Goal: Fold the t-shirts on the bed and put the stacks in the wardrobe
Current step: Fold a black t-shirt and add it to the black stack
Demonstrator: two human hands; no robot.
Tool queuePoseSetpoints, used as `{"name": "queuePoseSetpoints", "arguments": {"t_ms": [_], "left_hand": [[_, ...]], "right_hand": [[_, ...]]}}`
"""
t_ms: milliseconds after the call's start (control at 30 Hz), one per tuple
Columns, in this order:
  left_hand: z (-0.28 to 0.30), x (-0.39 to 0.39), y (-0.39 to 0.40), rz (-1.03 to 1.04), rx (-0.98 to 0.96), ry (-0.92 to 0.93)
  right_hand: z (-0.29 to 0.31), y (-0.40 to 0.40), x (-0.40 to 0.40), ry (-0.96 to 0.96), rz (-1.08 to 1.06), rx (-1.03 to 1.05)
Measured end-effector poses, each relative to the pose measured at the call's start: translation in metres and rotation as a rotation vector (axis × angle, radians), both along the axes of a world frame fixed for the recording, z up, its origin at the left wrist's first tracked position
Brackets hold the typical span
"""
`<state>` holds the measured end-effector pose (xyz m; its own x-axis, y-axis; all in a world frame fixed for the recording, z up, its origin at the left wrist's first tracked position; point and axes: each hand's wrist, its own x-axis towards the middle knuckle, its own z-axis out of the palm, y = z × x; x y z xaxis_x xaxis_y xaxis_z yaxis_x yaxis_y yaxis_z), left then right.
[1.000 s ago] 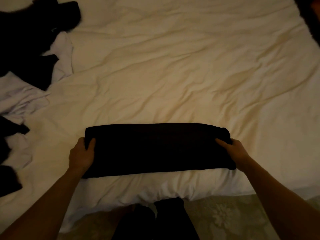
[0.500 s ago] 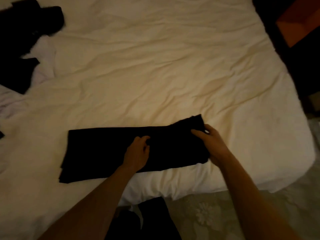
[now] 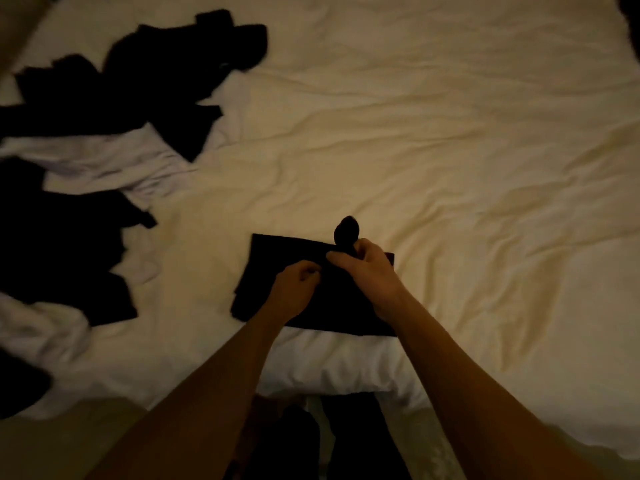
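A black t-shirt (image 3: 277, 258), folded into a compact rectangle, lies on the cream bed (image 3: 433, 150) near its front edge. My right hand (image 3: 367, 271) grips the shirt's right end, and a dark fold of cloth sticks up above the thumb. My left hand (image 3: 294, 289) rests on the middle of the shirt with its fingers curled against the fabric. A heap of unfolded black and white t-shirts (image 3: 86, 150) sprawls over the left side of the bed.
The bed's front edge (image 3: 346, 382) runs just beyond my legs (image 3: 322, 441), which stand on a pale patterned floor. The duvet is wrinkled across the middle and right. A dark shape (image 3: 632, 15) shows at the top right corner.
The long folded strip is now about half as wide: my right hand carried its right end over to the left. My left hand stayed pressing the middle. The view swung left.
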<state>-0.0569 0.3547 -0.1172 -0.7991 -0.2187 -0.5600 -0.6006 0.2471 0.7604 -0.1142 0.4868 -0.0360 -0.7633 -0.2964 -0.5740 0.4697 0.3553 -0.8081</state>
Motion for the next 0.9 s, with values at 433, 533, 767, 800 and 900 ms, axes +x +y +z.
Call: {"name": "queuePoseSetpoints", "arguments": {"t_ms": [433, 533, 767, 800, 900], "left_hand": [[-0.009, 0.018, -0.098, 0.329, 0.114, -0.113], [-0.013, 0.021, -0.093, 0.293, -0.119, -0.063], [-0.025, 0.039, -0.101, 0.158, -0.234, 0.091], [-0.028, 0.042, -0.1, 0.148, -0.243, 0.111], [-0.035, 0.049, -0.098, 0.181, -0.239, 0.145]], "right_hand": [[-0.072, -0.121, 0.031, -0.044, 0.396, 0.101], [-0.077, -0.093, 0.029, 0.065, 0.323, 0.114], [-0.111, -0.013, 0.04, 0.766, 0.318, 0.859], [-0.115, -0.01, 0.045, 0.756, 0.337, 0.885], [-0.127, -0.004, 0.057, 0.741, 0.367, 0.923]]}}
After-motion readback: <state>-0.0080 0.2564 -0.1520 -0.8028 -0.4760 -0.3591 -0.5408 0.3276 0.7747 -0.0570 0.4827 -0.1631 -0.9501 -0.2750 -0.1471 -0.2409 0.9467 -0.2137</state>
